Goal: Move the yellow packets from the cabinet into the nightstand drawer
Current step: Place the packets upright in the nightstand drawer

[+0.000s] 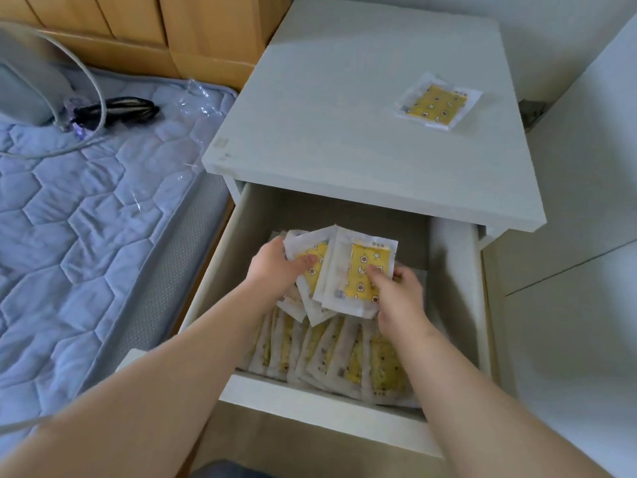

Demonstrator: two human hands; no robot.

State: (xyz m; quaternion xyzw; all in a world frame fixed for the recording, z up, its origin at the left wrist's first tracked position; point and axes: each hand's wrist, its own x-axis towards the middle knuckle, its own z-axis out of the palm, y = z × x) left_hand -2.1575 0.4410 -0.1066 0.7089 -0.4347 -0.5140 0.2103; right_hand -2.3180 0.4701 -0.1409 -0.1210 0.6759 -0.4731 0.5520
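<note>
Both my left grip (275,267) and right grip (400,298) pinch yellow star-printed plastic packets (365,270) inside the open white nightstand drawer (310,398). Next, I judge: release them, then collect the stray packet (437,101) from the surface above.

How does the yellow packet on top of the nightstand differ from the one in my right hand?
The nightstand-top packet lies flat, alone and untouched. The held packet is gripped by the right hand. The nightstand-top packet sits outside the drawer, while the held packet is tilted over the drawer's pile. Both show yellow patterned fronts.
</note>
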